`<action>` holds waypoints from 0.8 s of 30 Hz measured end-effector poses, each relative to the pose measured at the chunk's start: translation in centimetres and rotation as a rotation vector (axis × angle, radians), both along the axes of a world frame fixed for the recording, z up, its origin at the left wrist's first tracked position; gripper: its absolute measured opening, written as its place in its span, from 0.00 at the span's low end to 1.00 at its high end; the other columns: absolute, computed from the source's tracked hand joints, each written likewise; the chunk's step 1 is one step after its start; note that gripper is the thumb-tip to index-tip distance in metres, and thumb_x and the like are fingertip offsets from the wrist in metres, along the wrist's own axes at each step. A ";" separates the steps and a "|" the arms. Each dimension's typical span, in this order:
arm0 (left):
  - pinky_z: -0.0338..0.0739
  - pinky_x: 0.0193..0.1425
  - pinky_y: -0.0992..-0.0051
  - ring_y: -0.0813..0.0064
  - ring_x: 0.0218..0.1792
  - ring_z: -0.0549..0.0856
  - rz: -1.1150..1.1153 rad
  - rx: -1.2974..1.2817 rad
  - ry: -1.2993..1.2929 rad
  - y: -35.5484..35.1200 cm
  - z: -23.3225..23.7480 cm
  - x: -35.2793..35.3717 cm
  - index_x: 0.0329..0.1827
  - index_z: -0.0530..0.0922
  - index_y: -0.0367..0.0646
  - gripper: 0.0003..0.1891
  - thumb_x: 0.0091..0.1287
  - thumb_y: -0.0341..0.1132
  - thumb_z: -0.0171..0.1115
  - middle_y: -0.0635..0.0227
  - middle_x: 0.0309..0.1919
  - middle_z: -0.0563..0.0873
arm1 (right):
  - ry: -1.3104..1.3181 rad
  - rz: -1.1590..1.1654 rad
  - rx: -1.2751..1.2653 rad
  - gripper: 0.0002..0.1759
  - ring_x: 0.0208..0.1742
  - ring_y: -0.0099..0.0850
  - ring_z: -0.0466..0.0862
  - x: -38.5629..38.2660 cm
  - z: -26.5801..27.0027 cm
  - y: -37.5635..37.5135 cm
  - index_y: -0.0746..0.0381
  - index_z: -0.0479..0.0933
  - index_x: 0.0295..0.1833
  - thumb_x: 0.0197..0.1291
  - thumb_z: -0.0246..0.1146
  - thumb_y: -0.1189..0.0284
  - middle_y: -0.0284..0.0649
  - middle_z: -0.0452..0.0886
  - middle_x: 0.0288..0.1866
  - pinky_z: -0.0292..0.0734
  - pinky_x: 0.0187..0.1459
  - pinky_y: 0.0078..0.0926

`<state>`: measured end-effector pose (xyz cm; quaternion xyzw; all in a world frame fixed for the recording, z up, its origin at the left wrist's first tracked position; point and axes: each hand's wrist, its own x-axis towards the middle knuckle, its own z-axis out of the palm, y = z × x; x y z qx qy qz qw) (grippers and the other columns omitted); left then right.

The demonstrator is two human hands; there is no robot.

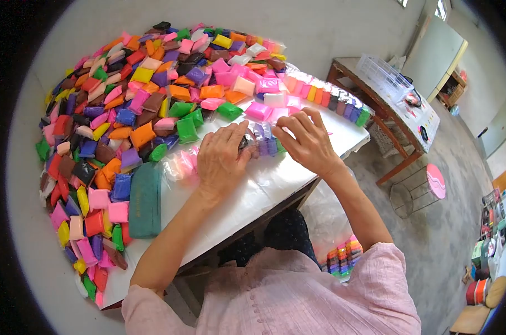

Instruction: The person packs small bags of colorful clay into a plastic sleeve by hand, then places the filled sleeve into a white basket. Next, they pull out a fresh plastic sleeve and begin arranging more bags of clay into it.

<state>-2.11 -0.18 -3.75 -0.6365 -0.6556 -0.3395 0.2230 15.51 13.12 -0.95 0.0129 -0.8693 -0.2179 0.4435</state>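
Note:
My left hand [222, 159] and my right hand [306, 139] meet over a clear plastic sleeve [264, 140] that lies on the white table [247, 198]. The sleeve holds a row of small coloured packets, purple and grey ones showing between my fingers. Both hands pinch it, the left hand on its left end and the right hand over its right part. A loose pink packet in clear wrap [181, 164] lies just left of my left hand.
A big heap of coloured clay packets [124, 100] covers the table's left and far side. A filled row of packets [325, 95] lies at the far edge. A green pouch [145, 201] lies near the left. A wooden table with a white basket [384, 75] stands beyond.

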 end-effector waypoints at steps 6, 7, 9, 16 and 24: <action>0.74 0.59 0.61 0.59 0.53 0.83 -0.002 0.013 -0.011 0.0 0.1 0.2 0.64 0.78 0.44 0.27 0.60 0.39 0.69 0.61 0.54 0.85 | -0.023 0.024 0.039 0.12 0.39 0.29 0.77 0.8 -0.3 -0.3 0.57 0.78 0.43 0.51 0.66 0.73 0.32 0.75 0.37 0.74 0.51 0.35; 0.74 0.59 0.62 0.59 0.53 0.83 -0.004 0.018 -0.012 0.0 0.0 0.2 0.64 0.78 0.45 0.27 0.61 0.39 0.69 0.61 0.54 0.84 | -0.036 0.020 0.050 0.12 0.39 0.28 0.77 0.9 -0.4 -0.2 0.57 0.78 0.43 0.50 0.66 0.73 0.32 0.74 0.37 0.74 0.51 0.35; 0.75 0.59 0.62 0.59 0.53 0.83 -0.003 -0.003 0.022 -0.1 0.1 0.1 0.64 0.78 0.46 0.27 0.61 0.40 0.69 0.61 0.54 0.84 | -0.063 0.015 0.074 0.14 0.39 0.28 0.76 1.2 -0.7 0.1 0.56 0.77 0.44 0.50 0.66 0.72 0.32 0.74 0.36 0.74 0.51 0.35; 0.75 0.58 0.60 0.59 0.53 0.82 0.016 -0.004 0.093 0.0 -0.2 0.1 0.66 0.78 0.53 0.26 0.63 0.41 0.67 0.60 0.54 0.83 | -0.037 0.034 0.175 0.15 0.42 0.28 0.76 1.6 -2.1 1.0 0.57 0.78 0.48 0.52 0.67 0.71 0.32 0.77 0.40 0.74 0.52 0.34; 0.73 0.64 0.53 0.57 0.57 0.80 0.030 -0.052 0.160 -0.1 -0.3 0.0 0.71 0.74 0.58 0.28 0.66 0.39 0.64 0.58 0.58 0.81 | -0.097 0.026 0.185 0.18 0.42 0.27 0.77 1.9 -2.2 1.1 0.57 0.83 0.50 0.50 0.69 0.73 0.31 0.77 0.40 0.76 0.50 0.36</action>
